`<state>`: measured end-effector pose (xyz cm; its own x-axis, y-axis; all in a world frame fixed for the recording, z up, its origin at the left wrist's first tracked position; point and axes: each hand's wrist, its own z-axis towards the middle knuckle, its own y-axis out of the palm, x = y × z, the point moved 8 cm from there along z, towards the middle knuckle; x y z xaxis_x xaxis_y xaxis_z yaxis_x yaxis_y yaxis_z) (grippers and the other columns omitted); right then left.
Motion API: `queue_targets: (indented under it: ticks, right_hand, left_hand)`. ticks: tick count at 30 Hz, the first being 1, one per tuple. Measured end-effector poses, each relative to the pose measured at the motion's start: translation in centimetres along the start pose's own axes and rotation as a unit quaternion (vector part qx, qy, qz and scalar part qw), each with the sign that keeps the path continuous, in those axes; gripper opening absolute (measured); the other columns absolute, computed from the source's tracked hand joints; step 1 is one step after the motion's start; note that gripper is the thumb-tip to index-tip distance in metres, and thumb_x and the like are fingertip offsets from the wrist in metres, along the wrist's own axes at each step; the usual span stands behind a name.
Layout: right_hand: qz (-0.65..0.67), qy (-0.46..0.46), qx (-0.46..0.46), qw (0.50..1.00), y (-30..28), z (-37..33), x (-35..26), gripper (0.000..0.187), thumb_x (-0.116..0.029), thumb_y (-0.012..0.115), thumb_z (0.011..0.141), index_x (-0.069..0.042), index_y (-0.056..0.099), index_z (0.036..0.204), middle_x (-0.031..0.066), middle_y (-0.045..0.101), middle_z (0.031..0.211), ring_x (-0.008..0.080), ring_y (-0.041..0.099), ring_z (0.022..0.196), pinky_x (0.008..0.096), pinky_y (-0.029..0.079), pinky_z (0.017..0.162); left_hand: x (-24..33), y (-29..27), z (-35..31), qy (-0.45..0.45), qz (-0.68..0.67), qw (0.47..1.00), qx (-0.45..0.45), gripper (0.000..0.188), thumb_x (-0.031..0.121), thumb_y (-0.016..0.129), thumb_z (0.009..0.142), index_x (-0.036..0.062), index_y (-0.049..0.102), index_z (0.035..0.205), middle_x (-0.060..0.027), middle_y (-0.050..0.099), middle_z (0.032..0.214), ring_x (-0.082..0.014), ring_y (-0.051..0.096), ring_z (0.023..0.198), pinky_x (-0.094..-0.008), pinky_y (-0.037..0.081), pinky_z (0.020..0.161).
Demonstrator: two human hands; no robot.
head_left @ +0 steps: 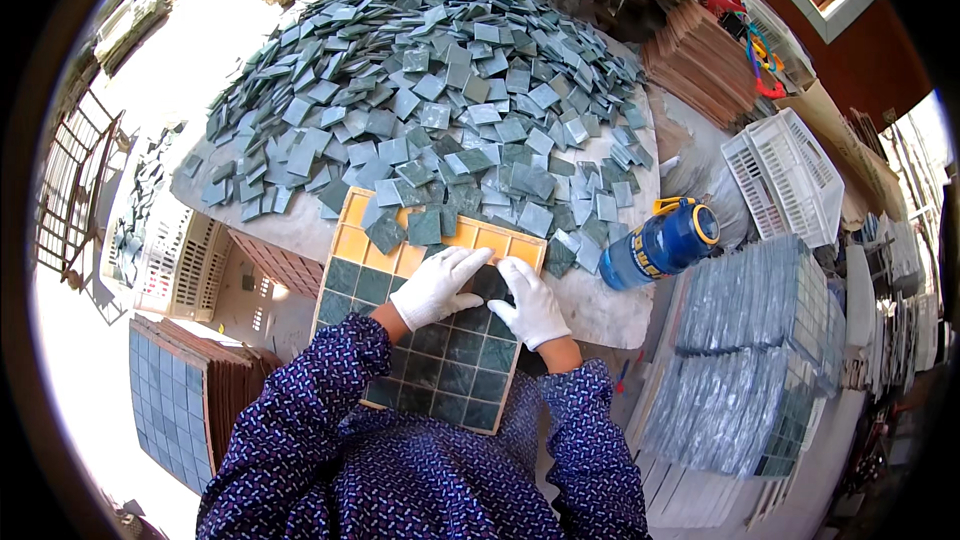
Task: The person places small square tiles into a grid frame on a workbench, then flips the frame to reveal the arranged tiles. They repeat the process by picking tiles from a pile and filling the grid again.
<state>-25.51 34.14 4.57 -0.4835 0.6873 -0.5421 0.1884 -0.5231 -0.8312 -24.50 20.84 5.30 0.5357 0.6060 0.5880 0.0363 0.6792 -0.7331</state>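
A yellow gridded tray (352, 240) leans between my body and the work table, its lower rows filled with dark green square stone tiles (421, 371). Bare yellow cells show along its upper end, where a few loose tiles (424, 228) lie askew. My left hand (438, 287), in a white glove, rests over the tray with fingers stretched toward the right and thumb apart. Facing it, my gloved right hand (532, 306) touches the tray's right part, thumb spread from the fingers. Between the hands sits a dark tile (489, 283), partly covered by the gloves; neither hand visibly grips it.
A big heap of loose tiles (420, 90) covers the table (625, 325) beyond the tray. At its right edge a blue bottle (655, 248) lies tilted. Wrapped tile stacks (735, 350) and white crates (785, 175) stand right; tiled sheets (170, 395) are stacked left.
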Motion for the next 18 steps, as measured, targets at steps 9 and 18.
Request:
queue_targets:
  ticks: [9, 18]
  right_hand:
    - [0.004, 0.003, -0.013, 1.000, 1.4, 1.0, 0.2, 0.050, -0.017, 0.076, 0.072, -0.007, 0.057, 0.118, 0.0148, 0.057, 0.120, 0.0335, 0.056, 0.110, 0.0390, 0.046, 0.094]
    - [-0.140, 0.058, -0.131, 0.980, 1.7, 2.8, -2.6, 0.039, -0.018, 0.074, 0.075, -0.008, 0.060, 0.109, 0.0137, 0.059, 0.110, 0.0328, 0.059, 0.103, 0.0407, 0.048, 0.087]
  left_hand:
    - [-3.5, -6.1, -10.0, -0.204, 0.010, 0.958, 0.202, 0.047, 0.009, 0.068, 0.078, 0.0028, 0.055, 0.123, -0.0166, 0.059, 0.118, -0.0328, 0.056, 0.109, -0.0383, 0.045, 0.094]
    - [-2.4, -6.3, -11.9, -0.185, 0.018, 0.961, 0.206, 0.034, 0.007, 0.065, 0.077, 0.0025, 0.060, 0.111, -0.0142, 0.061, 0.111, -0.0320, 0.057, 0.103, -0.0390, 0.047, 0.090]
